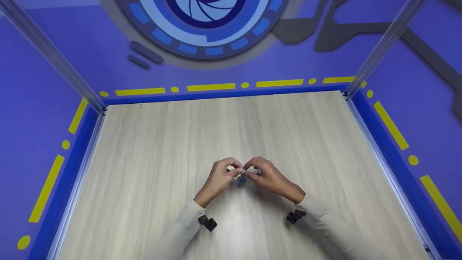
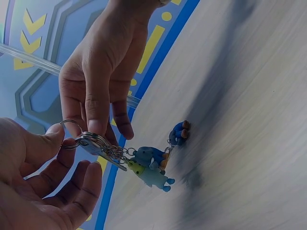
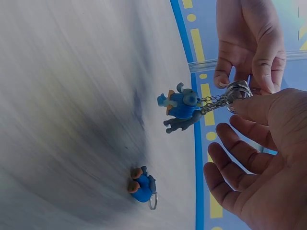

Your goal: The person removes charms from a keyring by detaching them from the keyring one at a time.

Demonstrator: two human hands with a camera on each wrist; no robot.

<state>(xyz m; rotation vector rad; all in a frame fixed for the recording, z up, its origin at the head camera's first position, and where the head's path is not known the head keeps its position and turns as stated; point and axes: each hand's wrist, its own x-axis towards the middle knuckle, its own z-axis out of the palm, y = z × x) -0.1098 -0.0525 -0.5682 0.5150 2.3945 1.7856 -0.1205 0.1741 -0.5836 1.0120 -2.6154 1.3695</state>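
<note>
Both hands meet over the middle of the wooden table. My left hand (image 1: 220, 177) pinches a metal key ring (image 2: 72, 125) between thumb and index finger. With thumb and fingertips my right hand (image 1: 270, 176) grips the clustered key rings (image 3: 238, 94) beside it. Short chains (image 2: 112, 152) run from the rings to small figurine charms: a blue one (image 3: 183, 105), a grey one (image 3: 180, 123) and a pale green-headed one (image 2: 149, 175). Another blue charm (image 3: 142, 187) with brown feet and its own ring (image 3: 153, 201) is apart from the bunch, apparently on the table.
The wooden tabletop (image 1: 151, 144) is bounded by blue-purple panels (image 1: 231, 72) with yellow marks at the back and sides. Metal posts (image 1: 382, 47) stand at the back corners. Black wrist cameras (image 1: 207, 223) sit on both sleeves.
</note>
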